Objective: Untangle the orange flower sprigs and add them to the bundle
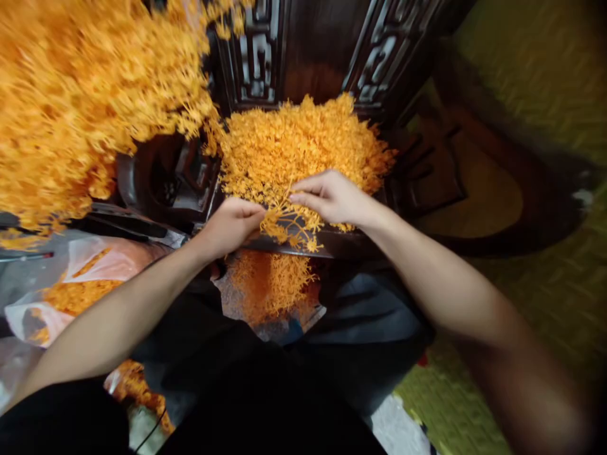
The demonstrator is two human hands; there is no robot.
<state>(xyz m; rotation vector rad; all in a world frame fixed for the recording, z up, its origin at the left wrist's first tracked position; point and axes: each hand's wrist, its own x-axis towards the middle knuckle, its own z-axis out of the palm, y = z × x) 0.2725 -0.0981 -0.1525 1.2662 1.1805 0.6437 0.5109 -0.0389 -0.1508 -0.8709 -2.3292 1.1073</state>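
An orange sprig with thin branching stems and small flower-like tips (296, 235) is stretched between my two hands. My left hand (234, 224) is closed, thumb and fingertips pinched at the sprig's left edge. On the other side my right hand (332, 197) pinches near the sprig's upper stems, fingers pressed together. Exactly what lies between the fingertips is partly hidden. Just behind both hands a large heap of similar orange sprigs (303, 139) rests on a dark wooden seat (332, 249).
A bigger orange mass (90, 95) fills the upper left. Carved dark wood (313, 50) rises behind the heap. Plastic bags with orange pieces (80, 291) lie at lower left. More orange sprigs (272, 281) show below the seat edge. A greenish woven mat (455, 404) spreads at right.
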